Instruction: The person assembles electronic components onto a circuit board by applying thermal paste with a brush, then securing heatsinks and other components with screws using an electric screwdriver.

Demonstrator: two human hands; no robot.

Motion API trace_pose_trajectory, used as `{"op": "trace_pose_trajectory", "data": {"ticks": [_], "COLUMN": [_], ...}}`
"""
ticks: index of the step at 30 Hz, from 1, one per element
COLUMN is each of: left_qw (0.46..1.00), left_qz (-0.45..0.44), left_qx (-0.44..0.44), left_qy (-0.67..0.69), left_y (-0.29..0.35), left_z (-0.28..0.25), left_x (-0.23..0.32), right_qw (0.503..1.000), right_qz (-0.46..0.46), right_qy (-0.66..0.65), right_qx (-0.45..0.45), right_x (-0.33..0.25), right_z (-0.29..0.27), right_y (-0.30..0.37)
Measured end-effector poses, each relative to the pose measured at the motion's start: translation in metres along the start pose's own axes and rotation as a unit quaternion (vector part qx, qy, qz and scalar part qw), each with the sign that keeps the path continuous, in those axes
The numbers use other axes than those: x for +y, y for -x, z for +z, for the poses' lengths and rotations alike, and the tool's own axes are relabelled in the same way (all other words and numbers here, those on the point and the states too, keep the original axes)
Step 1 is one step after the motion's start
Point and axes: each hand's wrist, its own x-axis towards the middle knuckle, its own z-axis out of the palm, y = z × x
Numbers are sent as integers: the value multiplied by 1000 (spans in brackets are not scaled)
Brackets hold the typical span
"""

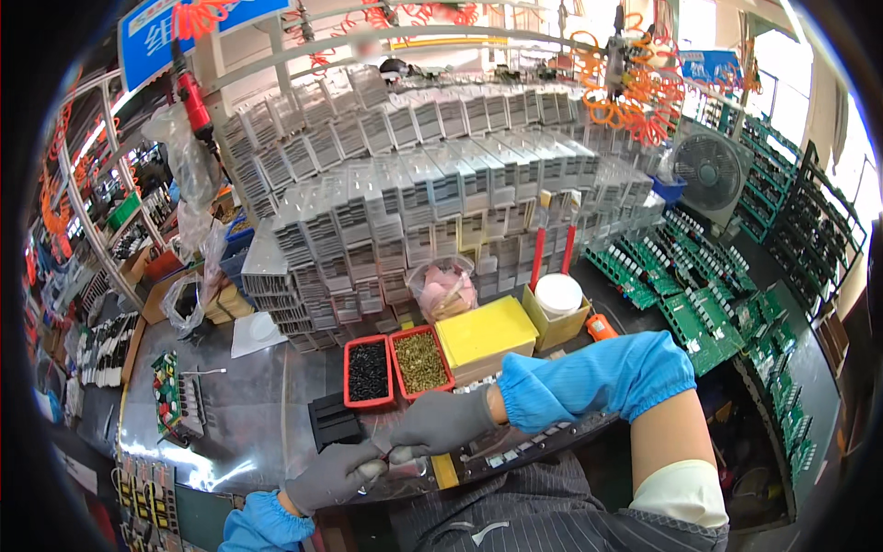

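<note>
Over now to the dark, glossy workbench [248, 397]: bearing a component-laden circuit board [169, 396] at left, white paper [245, 344] beyond it, two red bins [370, 404] side by side, a black block [333, 420] just in front! Right beside the bins, carrying a yellow-topped box [486, 333]; behind, piled with grey metal housings [372, 198].

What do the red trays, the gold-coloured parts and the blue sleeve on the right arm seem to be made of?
Red trays: probably plastic, smooth, judging by the even colour and moulded-looking rims.
Gold-coloured parts: likely metal, perhaps plated, from their yellowish glint.
Blue sleeve: thin, seemingly synthetic fabric, slightly shiny, with wrinkles and gathered cuffs.
</note>
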Motion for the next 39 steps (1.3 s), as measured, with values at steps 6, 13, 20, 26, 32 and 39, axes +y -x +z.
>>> {"op": "trace_pose_trajectory", "data": {"ticks": [6, 13, 20, 26, 32, 39], "left_qw": [986, 959, 943, 957, 966, 978], "left_qz": [34, 42, 100, 8, 23, 99], "left_qx": [125, 201, 172, 136, 148, 164], "left_qy": [-104, -195, -265, -255, -210, -86], "left_y": [-3, -48, -93, -103, -110, -113], "left_z": [14, -1, 42, 53, 57, 57], "left_x": [-11, 54, 64, 61, 39, 23], "right_qw": [989, 952, 957, 961, 961, 971], "right_qz": [58, 138, 186, 135, 119, 144], "right_qy": [-68, 38, 54, 151, 173, 123], "right_qx": [120, 271, 218, 188, 182, 145], "right_x": [13, 22, 13, 17, 30, 32], "right_z": [-44, -79, -28, -11, -6, -12], "right_y": [38, 144, 158, 152, 144, 135]}}
